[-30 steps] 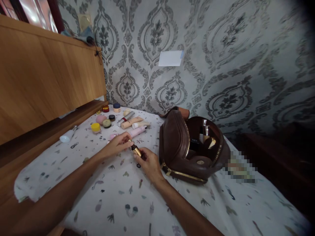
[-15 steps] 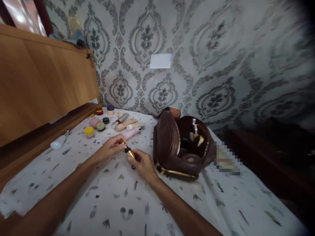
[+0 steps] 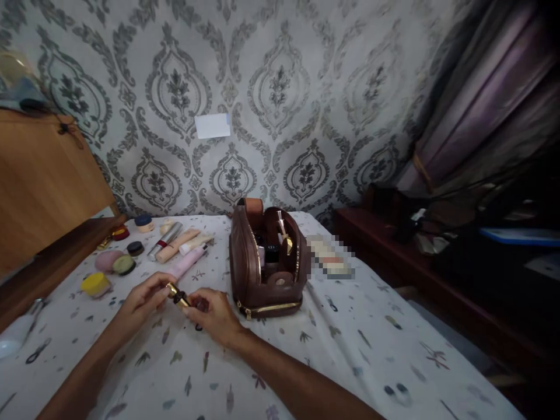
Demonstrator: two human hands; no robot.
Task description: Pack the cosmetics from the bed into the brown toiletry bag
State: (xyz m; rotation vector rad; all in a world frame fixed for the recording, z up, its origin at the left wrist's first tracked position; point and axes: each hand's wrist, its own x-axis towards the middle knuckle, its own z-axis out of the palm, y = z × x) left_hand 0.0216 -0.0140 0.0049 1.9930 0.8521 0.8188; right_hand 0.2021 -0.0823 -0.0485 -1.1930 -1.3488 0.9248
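Both hands meet in front of the brown cosmetic bag, on a small gold-and-dark lipstick tube (image 3: 178,296). My left hand (image 3: 142,300) pinches its gold upper end between thumb and fingers. Around its lower end, my right hand (image 3: 214,312) is closed, hiding part of it. Just beyond my left hand lies a pink squeeze tube (image 3: 188,262). The brown cosmetic bag (image 3: 245,262) stands unzipped to the right of my right hand, with a black case (image 3: 272,252) and gold-tipped items (image 3: 287,245) inside.
Beyond my left hand lie a silver tube (image 3: 165,240), a beige tube (image 3: 177,245), a pink sponge-like piece (image 3: 107,261) and several small jars, one yellow-lidded (image 3: 95,284). A white bottle (image 3: 17,335) is at far left. A blurred item (image 3: 330,256) lies right of the bag.
The view has turned to the right, so the bag and cosmetics appear farther left. Both hands still hold the lipstick tube, with little visible change in their grip.
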